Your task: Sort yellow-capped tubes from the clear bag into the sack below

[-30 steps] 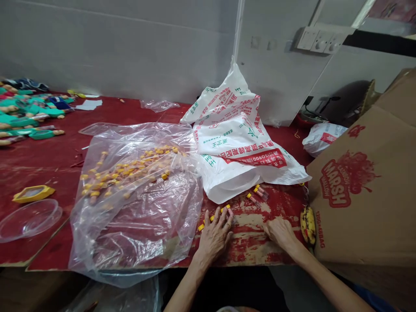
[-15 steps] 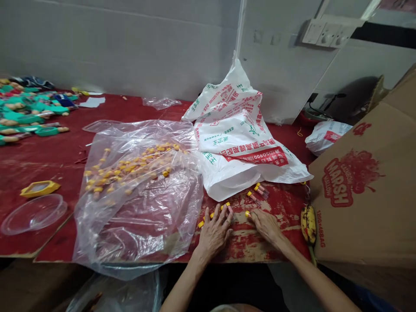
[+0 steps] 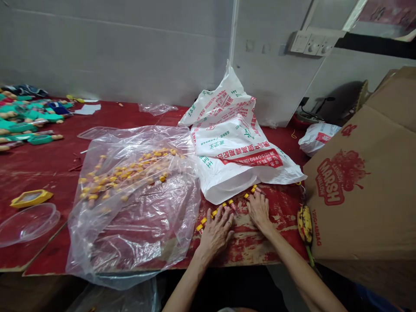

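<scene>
My left hand lies on the worn red tabletop, fingers spread over a row of small clear tubes with yellow caps. One tube pokes out just beyond its fingertips, to the right. With fingers stretched out, my right hand rests on a tube whose yellow cap shows beside the index finger. Another capped tube lies just above that hand, by the mouth of a white printed sack. My right thumb is mostly hidden.
To the left, a clear plastic bag contains many yellow-capped tubes. A cardboard box stands at the right, with a spotted banana against it. Far left are a clear lid, a yellow boat-shaped piece and green-clad figures.
My right hand has moved up and away from my left hand, onto the tubes near the sack. Another tube lies at the right end of the row. The camera has turned slightly right.
</scene>
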A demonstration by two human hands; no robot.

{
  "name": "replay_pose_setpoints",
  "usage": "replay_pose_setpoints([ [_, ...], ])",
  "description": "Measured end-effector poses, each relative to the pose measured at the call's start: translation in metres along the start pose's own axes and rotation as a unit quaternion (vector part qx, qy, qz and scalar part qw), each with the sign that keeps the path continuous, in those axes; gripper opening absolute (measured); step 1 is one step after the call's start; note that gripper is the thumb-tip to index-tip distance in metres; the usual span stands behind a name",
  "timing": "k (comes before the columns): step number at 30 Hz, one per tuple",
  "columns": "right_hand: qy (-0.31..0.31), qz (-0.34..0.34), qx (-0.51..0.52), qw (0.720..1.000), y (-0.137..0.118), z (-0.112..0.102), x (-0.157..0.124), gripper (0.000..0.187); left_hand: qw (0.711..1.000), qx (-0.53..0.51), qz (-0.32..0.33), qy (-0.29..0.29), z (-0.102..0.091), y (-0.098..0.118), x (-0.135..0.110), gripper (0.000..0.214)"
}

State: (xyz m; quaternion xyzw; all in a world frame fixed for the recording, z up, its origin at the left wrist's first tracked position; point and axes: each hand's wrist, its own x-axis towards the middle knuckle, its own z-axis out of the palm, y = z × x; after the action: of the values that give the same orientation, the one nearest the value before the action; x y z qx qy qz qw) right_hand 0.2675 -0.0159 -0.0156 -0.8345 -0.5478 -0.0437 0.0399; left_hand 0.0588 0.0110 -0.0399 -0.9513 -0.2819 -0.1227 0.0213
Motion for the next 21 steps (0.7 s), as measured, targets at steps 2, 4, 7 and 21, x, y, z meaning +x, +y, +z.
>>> replay_pose_setpoints([
  [2,-0.024,-0.012,-0.009,1.0,0.0,-0.001,0.001,0.023,1.0,-0.001,-0.001,-0.006,-0.001,0.0,-0.001,0.049],
  [4,-0.056,-0.031,-0.013,0.998,0.002,-0.005,-0.003,0.024,1.0,-0.007,0.0,-0.01,-0.002,0.0,-0.002,0.05],
  [7,-0.11,-0.043,-0.029,0.993,0.015,-0.021,-0.013,0.028,1.0,-0.019,0.0,-0.012,-0.003,-0.001,-0.003,0.052],
  [21,-0.231,-0.048,-0.108,0.966,0.044,-0.025,-0.021,0.029,1.0,-0.022,-0.016,-0.004,-0.001,-0.001,-0.003,0.051],
])
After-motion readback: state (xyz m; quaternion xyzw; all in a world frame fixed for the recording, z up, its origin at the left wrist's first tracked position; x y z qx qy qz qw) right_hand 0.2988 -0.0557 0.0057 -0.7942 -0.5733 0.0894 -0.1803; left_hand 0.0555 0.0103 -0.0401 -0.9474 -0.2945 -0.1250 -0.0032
